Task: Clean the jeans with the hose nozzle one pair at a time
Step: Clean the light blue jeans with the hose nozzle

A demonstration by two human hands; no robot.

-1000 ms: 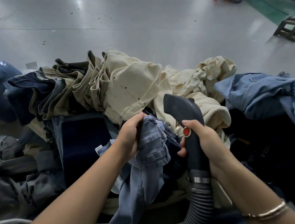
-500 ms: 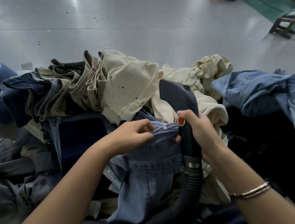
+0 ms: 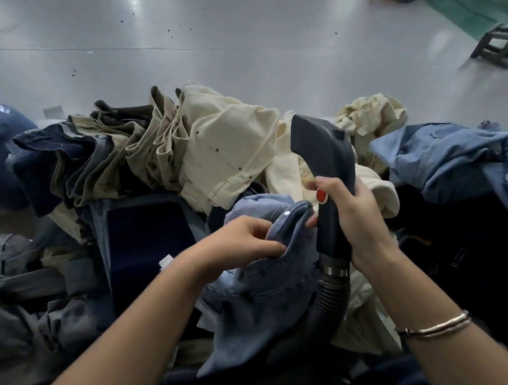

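A: Item one, the jeans in hand?
B: One pair of light blue jeans [image 3: 264,286], centre of view, waistband uppermost, legs hanging toward 6 o'clock over the heap. A metal button shows on the waistband.

A: Left hand?
B: Left hand [image 3: 235,244], just at 9 o'clock of the waistband; fingers [image 3: 271,247] curled, clamped on the waistband edge.

A: Right hand?
B: Right hand [image 3: 356,223], wrapped round the neck of the hose nozzle [image 3: 327,167]; fingers clamped on it, thumb near the red button [image 3: 321,195]. A metal bangle [image 3: 433,327] sits on that wrist.

A: Nozzle position?
B: Upright, wide dark head toward 12 o'clock, touching the jeans at their 3 o'clock side. A ribbed hose [image 3: 327,305] runs from its base toward 7 o'clock, under the jeans.

A: Surrounding stock?
B: Cream trousers [image 3: 230,151] at 12 o'clock. Khaki and dark folded pairs [image 3: 105,156] at 10 o'clock. Pale blue denim [image 3: 458,159] at 3 o'clock. Grey garments [image 3: 24,289] at 8 o'clock. Whether a worktop carries the heap cannot be told.

A: Beyond?
B: Grey floor [image 3: 201,28]; a low stool [image 3: 498,48] at 2 o'clock.
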